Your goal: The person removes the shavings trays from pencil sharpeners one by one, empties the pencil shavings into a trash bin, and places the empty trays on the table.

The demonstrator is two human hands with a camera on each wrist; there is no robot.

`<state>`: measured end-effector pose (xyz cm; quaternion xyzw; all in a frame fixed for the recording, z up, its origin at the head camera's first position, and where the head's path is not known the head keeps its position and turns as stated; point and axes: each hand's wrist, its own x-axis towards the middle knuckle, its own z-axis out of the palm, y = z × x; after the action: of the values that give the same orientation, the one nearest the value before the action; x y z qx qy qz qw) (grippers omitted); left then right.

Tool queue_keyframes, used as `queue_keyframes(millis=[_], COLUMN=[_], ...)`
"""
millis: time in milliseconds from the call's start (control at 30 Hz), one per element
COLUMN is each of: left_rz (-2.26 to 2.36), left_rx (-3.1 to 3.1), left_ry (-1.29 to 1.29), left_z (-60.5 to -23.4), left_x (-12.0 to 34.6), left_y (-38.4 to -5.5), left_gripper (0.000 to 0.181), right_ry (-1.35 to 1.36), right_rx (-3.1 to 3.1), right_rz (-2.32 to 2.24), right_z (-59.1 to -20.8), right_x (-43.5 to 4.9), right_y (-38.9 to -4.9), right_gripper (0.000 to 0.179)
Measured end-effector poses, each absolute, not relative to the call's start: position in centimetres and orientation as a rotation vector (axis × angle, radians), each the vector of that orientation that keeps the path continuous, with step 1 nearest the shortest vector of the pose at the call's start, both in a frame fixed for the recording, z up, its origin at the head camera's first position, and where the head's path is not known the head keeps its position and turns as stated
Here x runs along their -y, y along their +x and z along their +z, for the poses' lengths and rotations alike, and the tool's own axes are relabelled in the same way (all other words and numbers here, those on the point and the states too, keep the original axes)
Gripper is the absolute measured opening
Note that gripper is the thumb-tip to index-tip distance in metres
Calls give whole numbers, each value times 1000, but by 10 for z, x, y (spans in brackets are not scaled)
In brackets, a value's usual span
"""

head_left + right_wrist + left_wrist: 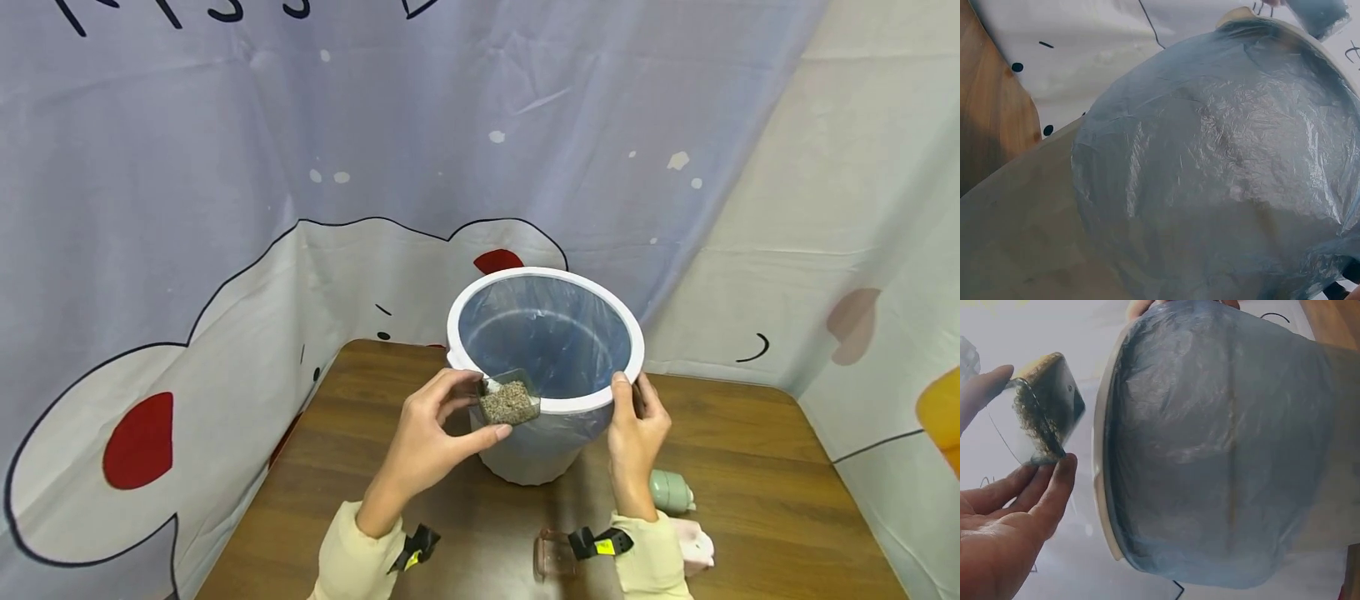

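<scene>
My left hand pinches a small clear square container between thumb and fingers. Brown grains lie inside it, and it sits close to the near left rim of a white trash bin. In the left wrist view, the container is tipped beside the rim, with grains gathered along its sides. My right hand grips the bin's near right rim, thumb on top and fingers outside. A thin bluish plastic liner covers the bin's inside and hangs over its outer wall; the right wrist view is mostly this liner.
The bin stands on a brown wooden table. By my right forearm lie a green bottle-like object and a pink object. A small reddish-brown translucent box lies near the front. Printed cloth hangs around the table.
</scene>
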<state>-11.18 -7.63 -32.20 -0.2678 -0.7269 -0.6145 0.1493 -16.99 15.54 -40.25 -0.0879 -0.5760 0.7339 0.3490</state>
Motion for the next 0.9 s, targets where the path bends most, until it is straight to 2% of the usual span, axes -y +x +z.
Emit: queue_keyframes(millis=[300,533,900], left_rz=[-1630,-1307,-1014], left_rx=[2117,2104,2120], left_ry=[-699,-720,-765], left_z=[-313,-340,-331], left_x=[71,73,78], left_y=[-122,-152,-167], left_gripper=[55,60,63], right_ry=[-230,-228,-215], right_rx=[1504,1497,1542], right_rz=[1895,1910,1859], right_z=[-403,-402,-405], right_x=[-156,-155,-157], right_y=[-170,-168,-170], right_gripper=[37,38,37])
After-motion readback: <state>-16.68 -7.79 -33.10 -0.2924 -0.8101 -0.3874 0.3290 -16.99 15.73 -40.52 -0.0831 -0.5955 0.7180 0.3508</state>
